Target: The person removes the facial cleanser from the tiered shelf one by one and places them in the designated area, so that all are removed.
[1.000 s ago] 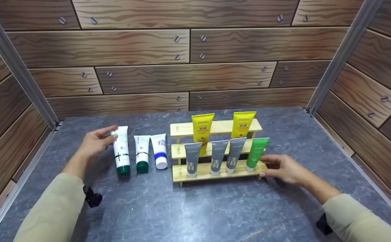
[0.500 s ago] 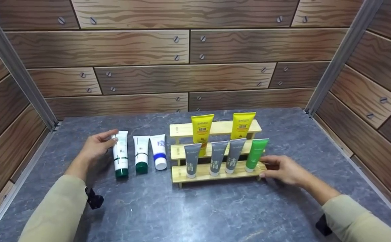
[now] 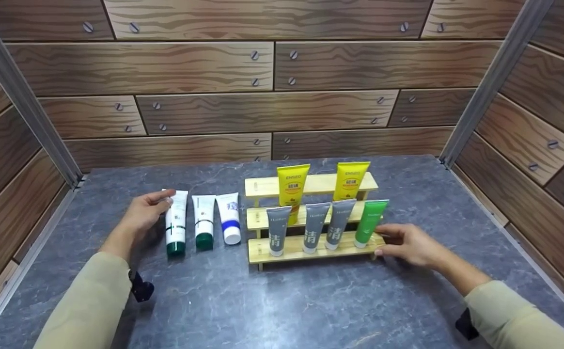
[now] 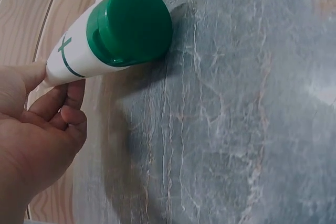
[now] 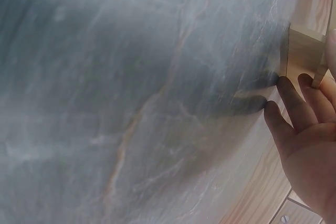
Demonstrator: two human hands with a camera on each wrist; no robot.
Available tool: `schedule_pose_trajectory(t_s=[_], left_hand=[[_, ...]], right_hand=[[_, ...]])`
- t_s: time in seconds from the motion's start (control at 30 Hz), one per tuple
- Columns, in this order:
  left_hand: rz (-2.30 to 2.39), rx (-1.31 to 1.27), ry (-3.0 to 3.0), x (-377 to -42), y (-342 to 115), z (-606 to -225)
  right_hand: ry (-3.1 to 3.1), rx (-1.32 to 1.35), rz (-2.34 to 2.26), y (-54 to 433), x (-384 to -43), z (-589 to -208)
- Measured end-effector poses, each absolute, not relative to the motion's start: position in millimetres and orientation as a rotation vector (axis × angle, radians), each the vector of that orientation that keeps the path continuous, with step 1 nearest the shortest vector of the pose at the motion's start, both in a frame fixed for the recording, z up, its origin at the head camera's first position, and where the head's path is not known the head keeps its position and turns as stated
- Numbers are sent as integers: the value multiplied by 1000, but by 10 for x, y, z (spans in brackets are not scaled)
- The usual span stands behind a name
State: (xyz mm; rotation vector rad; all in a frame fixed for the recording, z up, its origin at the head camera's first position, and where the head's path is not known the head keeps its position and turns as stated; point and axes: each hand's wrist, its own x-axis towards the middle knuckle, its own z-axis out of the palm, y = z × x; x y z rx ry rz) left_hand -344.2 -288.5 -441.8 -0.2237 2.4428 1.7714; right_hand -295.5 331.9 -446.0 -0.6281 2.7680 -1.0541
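Observation:
At the left of the head view my left hand (image 3: pixel 147 213) pinches the flat top end of a white tube (image 3: pixel 176 220) between thumb and fingers. Its green cap (image 4: pixel 134 24) points toward the camera in the left wrist view. Beside it stand a shorter white tube with a green cap (image 3: pixel 204 220) and a white tube with a blue band (image 3: pixel 229 218). My right hand (image 3: pixel 410 244) holds the right end of a three-step wooden display rack (image 3: pixel 287 254), thumb at the front of the lowest step. In the right wrist view, its fingertips (image 5: pixel 283 83) are near the rack and tabletop.
On the rack stand two yellow tubes (image 3: pixel 351 180), several grey tubes (image 3: pixel 277 230) and a green tube (image 3: pixel 371 222). Wood-patterned walls (image 3: pixel 195 68) enclose the grey marbled tabletop (image 3: pixel 243 310) at the back and sides.
The left hand has shifted right and slightly toward the camera. The tube it pinches came down a little, and its top end now leans right. The right hand and rack stay put.

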Motion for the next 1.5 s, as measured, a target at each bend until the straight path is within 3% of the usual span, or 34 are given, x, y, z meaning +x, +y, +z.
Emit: schedule_pose_trajectory(t_s=[0.37, 0.77, 1.5], left_hand=[[1717, -181, 2467, -3454, -2867, -4475], [1657, -325, 2452, -3499, -2835, -4582], [1463, -132, 2555, -3455, -2914, -4502]], right_hand=[[2780, -607, -1042, 3310, -2944, -4448], [2755, -596, -1044, 3316, -2956, -4437], [2757, -590, -1037, 3307, -2951, -4427]])
